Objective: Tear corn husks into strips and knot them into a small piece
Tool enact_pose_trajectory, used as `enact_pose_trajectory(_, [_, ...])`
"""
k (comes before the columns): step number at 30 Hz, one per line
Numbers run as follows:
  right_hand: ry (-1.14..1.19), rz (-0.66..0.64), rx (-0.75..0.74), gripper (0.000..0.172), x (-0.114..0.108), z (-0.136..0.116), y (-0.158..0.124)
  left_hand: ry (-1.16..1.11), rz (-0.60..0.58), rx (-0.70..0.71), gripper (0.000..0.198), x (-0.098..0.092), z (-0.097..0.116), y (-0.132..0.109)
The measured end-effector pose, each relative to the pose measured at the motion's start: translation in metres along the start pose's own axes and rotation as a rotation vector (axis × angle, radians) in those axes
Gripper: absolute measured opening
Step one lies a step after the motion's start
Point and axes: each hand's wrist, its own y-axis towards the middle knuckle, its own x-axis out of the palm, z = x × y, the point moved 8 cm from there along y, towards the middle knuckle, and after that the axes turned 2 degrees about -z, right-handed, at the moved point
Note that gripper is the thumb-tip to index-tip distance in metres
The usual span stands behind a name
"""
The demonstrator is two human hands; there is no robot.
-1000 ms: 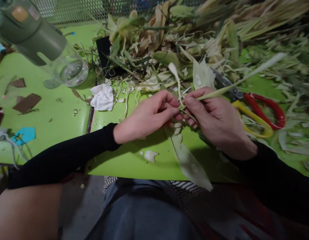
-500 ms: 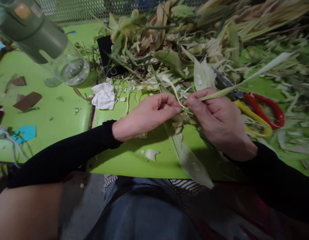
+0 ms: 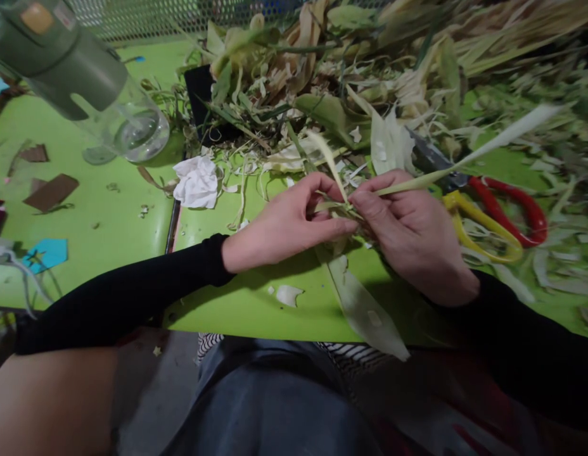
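Note:
My right hand [image 3: 410, 231] pinches a long pale strip of corn husk [image 3: 484, 151] between thumb and forefinger; its free end sticks out up and to the right. My left hand [image 3: 294, 218] is beside it, fingers curled around thin husk strands where the two hands meet. A short pale strand [image 3: 329, 158] rises from that meeting point, which looks knotted or twisted, though the fingertips partly cover it. Below the hands, a broad husk leaf [image 3: 365, 310] hangs over the table's front edge. Scissors [image 3: 505, 199] with one red and one yellow handle lie just right of my right hand.
A heap of corn husks [image 3: 317, 57] and shreds covers the back and right of the green table [image 3: 256, 310]. At left are a bottle with water [image 3: 99, 76], a crumpled white tissue [image 3: 196, 182], brown scraps [image 3: 51, 192] and a blue paper piece [image 3: 45, 254].
My left hand has shifted slightly right, its fingers now more spread around the strands. The short strand stands straighter. My right hand keeps its pinch on the husk strip.

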Motion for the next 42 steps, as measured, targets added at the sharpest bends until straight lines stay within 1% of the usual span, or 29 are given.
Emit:
enact_pose_trajectory(3, [0.125,-0.031,0.056,0.036,0.005,0.002,-0.002,0.050,-0.003,0.036,0.024,0.003,-0.002,0.000])
enact_pose_trajectory(5, [0.195,-0.004,0.084,0.031,0.004,0.004,-0.003,0.072,0.005,0.074,0.021,0.002,0.000,0.000])
enact_pose_trajectory(7, [0.218,0.043,0.095,0.030,0.000,0.006,-0.003,0.060,0.001,0.110,0.017,0.002,0.004,-0.001])
enact_pose_trajectory(10, [0.182,0.032,0.078,0.026,0.000,0.007,-0.002,0.023,-0.012,0.144,0.014,0.003,0.008,-0.004])
enact_pose_trajectory(13, [0.057,0.018,-0.009,0.021,-0.002,-0.001,-0.004,0.015,0.002,0.162,0.019,0.002,0.011,-0.005])
enact_pose_trajectory(15, [-0.026,0.043,-0.065,0.019,-0.006,-0.008,-0.006,0.013,0.022,0.169,0.022,0.001,0.013,-0.006])
enact_pose_trajectory(18, [-0.028,0.105,-0.079,0.022,-0.013,-0.014,-0.009,0.001,0.042,0.160,0.019,-0.002,0.013,-0.008])
enact_pose_trajectory(20, [0.020,0.129,-0.059,0.024,-0.016,-0.012,-0.008,-0.021,0.046,0.152,0.017,-0.003,0.012,-0.008])
enact_pose_trajectory(22, [0.092,0.112,-0.004,0.024,-0.014,-0.005,-0.005,-0.064,0.037,0.133,0.015,-0.002,0.009,-0.007])
enact_pose_trajectory(25, [0.152,0.029,0.124,0.026,-0.007,0.010,0.000,-0.167,0.015,0.060,0.007,0.002,0.002,-0.004])
enact_pose_trajectory(27, [0.153,-0.014,0.154,0.026,-0.003,0.013,0.002,-0.231,-0.025,0.010,0.004,0.007,-0.002,-0.003])
enact_pose_trajectory(30, [0.229,-0.027,0.117,0.021,-0.002,0.010,0.003,-0.257,-0.103,-0.016,0.013,0.014,-0.002,-0.005])
enact_pose_trajectory(32, [0.311,-0.022,0.115,0.017,-0.002,0.009,0.002,-0.238,-0.125,-0.009,0.016,0.017,-0.001,-0.006])
enact_pose_trajectory(34, [0.362,-0.057,0.146,0.018,0.001,0.010,0.001,-0.236,-0.134,0.006,0.021,0.019,-0.003,-0.006])
enact_pose_trajectory(37, [0.389,-0.127,0.183,0.026,0.005,0.009,0.000,-0.278,-0.147,0.023,0.029,0.021,-0.006,-0.005])
enact_pose_trajectory(39, [0.384,-0.110,0.176,0.030,0.003,0.006,0.001,-0.310,-0.152,0.027,0.033,0.022,-0.007,-0.004])
enact_pose_trajectory(42, [0.391,-0.060,0.174,0.029,0.001,0.005,0.001,-0.353,-0.158,0.029,0.037,0.023,-0.007,-0.004])
